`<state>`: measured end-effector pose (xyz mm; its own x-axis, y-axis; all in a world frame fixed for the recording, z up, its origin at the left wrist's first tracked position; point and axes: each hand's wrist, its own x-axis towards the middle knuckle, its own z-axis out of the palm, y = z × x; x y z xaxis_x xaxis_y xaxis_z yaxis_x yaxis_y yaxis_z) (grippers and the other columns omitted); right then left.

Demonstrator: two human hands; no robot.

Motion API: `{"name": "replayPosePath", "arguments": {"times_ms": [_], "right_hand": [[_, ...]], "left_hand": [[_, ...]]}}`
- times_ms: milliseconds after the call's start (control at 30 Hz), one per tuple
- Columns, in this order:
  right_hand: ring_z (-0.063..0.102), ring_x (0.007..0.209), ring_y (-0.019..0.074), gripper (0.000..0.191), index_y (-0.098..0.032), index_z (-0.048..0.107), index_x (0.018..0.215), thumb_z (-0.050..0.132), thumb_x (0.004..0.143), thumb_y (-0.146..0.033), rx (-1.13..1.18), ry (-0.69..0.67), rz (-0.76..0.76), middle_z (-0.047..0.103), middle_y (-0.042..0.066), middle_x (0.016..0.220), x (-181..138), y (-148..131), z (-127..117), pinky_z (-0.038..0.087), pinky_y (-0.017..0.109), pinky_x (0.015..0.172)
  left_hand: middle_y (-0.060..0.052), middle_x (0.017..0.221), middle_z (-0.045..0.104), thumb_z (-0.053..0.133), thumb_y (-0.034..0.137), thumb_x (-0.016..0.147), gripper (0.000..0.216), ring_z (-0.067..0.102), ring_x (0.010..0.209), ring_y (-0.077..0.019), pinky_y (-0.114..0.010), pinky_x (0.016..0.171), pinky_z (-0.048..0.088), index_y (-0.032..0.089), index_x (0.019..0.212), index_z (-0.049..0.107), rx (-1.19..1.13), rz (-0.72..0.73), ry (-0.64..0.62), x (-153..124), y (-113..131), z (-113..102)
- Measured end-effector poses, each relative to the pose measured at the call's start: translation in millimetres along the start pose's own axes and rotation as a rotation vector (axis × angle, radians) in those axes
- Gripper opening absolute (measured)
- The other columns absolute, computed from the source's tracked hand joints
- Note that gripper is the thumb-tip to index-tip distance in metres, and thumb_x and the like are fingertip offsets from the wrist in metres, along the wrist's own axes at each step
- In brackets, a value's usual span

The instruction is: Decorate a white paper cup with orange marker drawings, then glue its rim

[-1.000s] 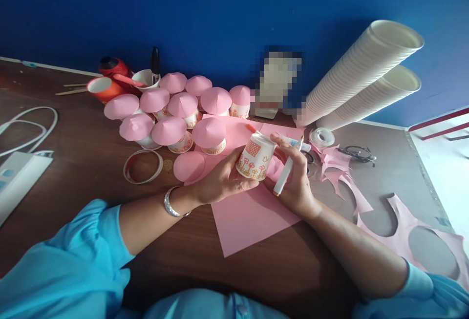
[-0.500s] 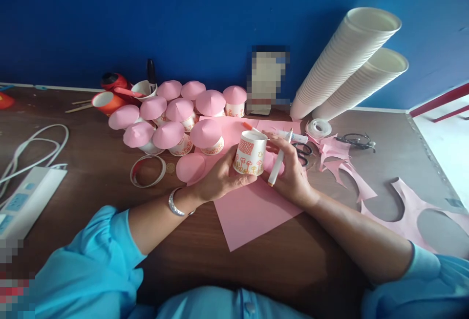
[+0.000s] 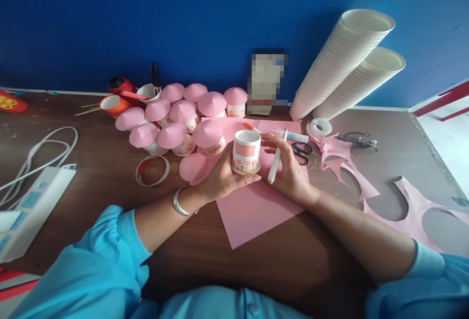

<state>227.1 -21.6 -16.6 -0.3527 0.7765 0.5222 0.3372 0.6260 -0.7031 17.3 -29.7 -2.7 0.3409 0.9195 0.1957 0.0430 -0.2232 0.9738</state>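
Note:
My left hand [image 3: 223, 180] grips a white paper cup [image 3: 246, 160] from the left and below, its opening facing up. On the cup's side are a red-orange checked rectangle and a row of drawn flowers above yellow-green strokes. A white marker [image 3: 279, 160] rests in my right hand [image 3: 293, 177], slanting between thumb and fingers, with an orange-brown end pointing down. My right hand is just right of the cup, its fingertips close to the rim. Beneath both hands lies a pink paper sheet [image 3: 240, 221]. A pair of black-handled scissors [image 3: 303, 152] sits beyond my right hand.
Several decorated cups with pink paper cones [image 3: 182, 110] stand at the back left. Two tall stacks of white cups [image 3: 337, 60] lean at the back right. Around them are a tape roll [image 3: 152, 170], clear tape [image 3: 318, 127], pink offcuts [image 3: 414, 202] and a power strip [image 3: 40, 206].
My left hand has turned the cup, so the checked rectangle faces me more squarely. My right hand, holding the marker, has drawn slightly away from the cup.

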Motion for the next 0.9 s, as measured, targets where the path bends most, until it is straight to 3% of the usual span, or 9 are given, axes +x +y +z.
{"name": "replayPosePath", "arguments": {"times_ms": [200, 400, 533, 633, 767, 900], "right_hand": [[0.059, 0.139, 0.035, 0.087, -0.031, 0.025, 0.162, 0.075, 0.092, -0.04, -0.018, -0.034, -0.014, 0.054, 0.015, 0.154, -3.2, 0.2, 0.1, 0.058, 0.056, 0.111], [0.064, 0.133, 0.0329, 0.084, -0.03, 0.026, 0.161, 0.075, 0.094, -0.039, -0.031, 0.002, 0.0, 0.063, 0.016, 0.143, -2.1, 0.7, -1.2, 0.058, 0.054, 0.108], [0.067, 0.127, 0.0308, 0.079, -0.031, 0.028, 0.16, 0.073, 0.095, -0.041, -0.019, 0.045, -0.014, 0.065, 0.015, 0.141, -1.1, 0.2, 0.9, 0.06, 0.052, 0.104], [0.068, 0.126, 0.0314, 0.078, -0.031, 0.028, 0.16, 0.072, 0.096, -0.041, 0.01, 0.029, 0.001, 0.064, 0.016, 0.143, -1.7, 1.2, 3.6, 0.06, 0.055, 0.104], [0.068, 0.124, 0.0303, 0.073, -0.029, 0.031, 0.158, 0.069, 0.096, -0.03, 0.015, 0.016, -0.022, 0.063, 0.016, 0.144, -2.9, 1.5, 3.7, 0.06, 0.054, 0.103], [0.067, 0.123, 0.0284, 0.062, -0.027, 0.036, 0.154, 0.059, 0.097, -0.018, 0.019, 0.065, -0.031, 0.065, 0.015, 0.138, -3.3, 0.3, 0.6, 0.06, 0.052, 0.103]], "left_hand": [[-0.018, 0.153, 0.051, 0.081, 0.038, 0.086, 0.077, 0.05, 0.146, -0.036, -0.058, 0.122, 0.044, 0.023, 0.148, 0.038, 0.189, 0.009, -0.03, -2.6, -1.1, -2.3], [-0.019, 0.16, 0.048, 0.077, 0.04, 0.09, 0.081, 0.043, 0.153, -0.0364, -0.057, 0.127, 0.04, 0.024, 0.155, 0.031, 0.333, 0.017, -0.078, -6.1, -2.3, -3.9], [-0.023, 0.163, 0.043, 0.075, 0.034, 0.091, 0.08, 0.04, 0.155, -0.0372, -0.06, 0.127, 0.037, 0.02, 0.156, 0.031, 0.417, 0.014, -0.033, -10.9, 4.8, -2.6], [-0.022, 0.163, 0.041, 0.077, 0.028, 0.088, 0.085, 0.04, 0.154, -0.0364, -0.061, 0.127, 0.036, 0.022, 0.158, 0.028, 0.552, 0.092, 0.002, -12.7, 15.2, -2.9], [-0.021, 0.158, 0.048, 0.077, 0.024, 0.088, 0.083, 0.047, 0.15, -0.036, -0.058, 0.123, 0.043, 0.023, 0.156, 0.03, 0.758, 0.215, -0.039, -7.6, 30.5, -4.6], [-0.014, 0.128, 0.072, 0.071, 0.032, 0.095, 0.047, 0.069, 0.122, -0.0307, -0.05, 0.105, 0.057, 0.021, 0.136, 0.052, 0.844, 0.244, -0.076, 4.4, 45.6, -9.1]]}}
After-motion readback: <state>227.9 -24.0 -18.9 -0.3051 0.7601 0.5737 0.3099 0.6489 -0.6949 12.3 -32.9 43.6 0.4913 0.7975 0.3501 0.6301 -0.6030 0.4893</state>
